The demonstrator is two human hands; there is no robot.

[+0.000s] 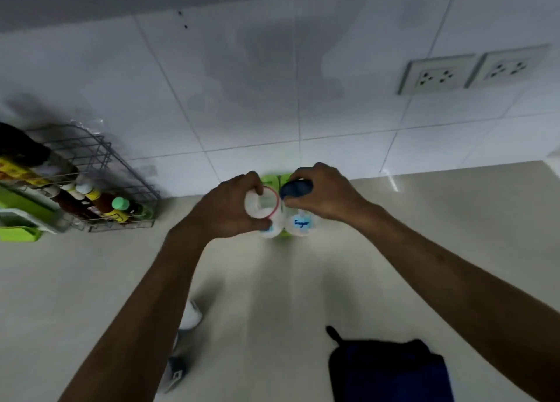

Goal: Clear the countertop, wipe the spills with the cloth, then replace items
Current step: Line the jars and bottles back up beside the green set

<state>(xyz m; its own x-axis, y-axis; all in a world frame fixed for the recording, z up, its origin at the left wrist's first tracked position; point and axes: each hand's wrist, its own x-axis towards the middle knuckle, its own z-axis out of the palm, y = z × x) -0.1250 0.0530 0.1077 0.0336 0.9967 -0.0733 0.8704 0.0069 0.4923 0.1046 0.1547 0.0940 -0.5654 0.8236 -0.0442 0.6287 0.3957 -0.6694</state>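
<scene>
Two white plastic jars stand side by side against the tiled wall, on or in front of a green holder [270, 180]. My left hand [230, 207] grips the left jar [263, 207], which has a red-rimmed lid. My right hand [321, 192] holds the dark blue lid [296, 188] of the right jar [303, 224], whose label reads "Sugar". A dark blue cloth [391, 371] lies on the beige countertop [424, 220] near the front edge, right of centre.
A wire rack [100, 189] with sauce bottles and a green tray stands at the left against the wall. A white object [191, 313] lies on the counter under my left forearm. Two wall sockets [436, 73] sit at the upper right.
</scene>
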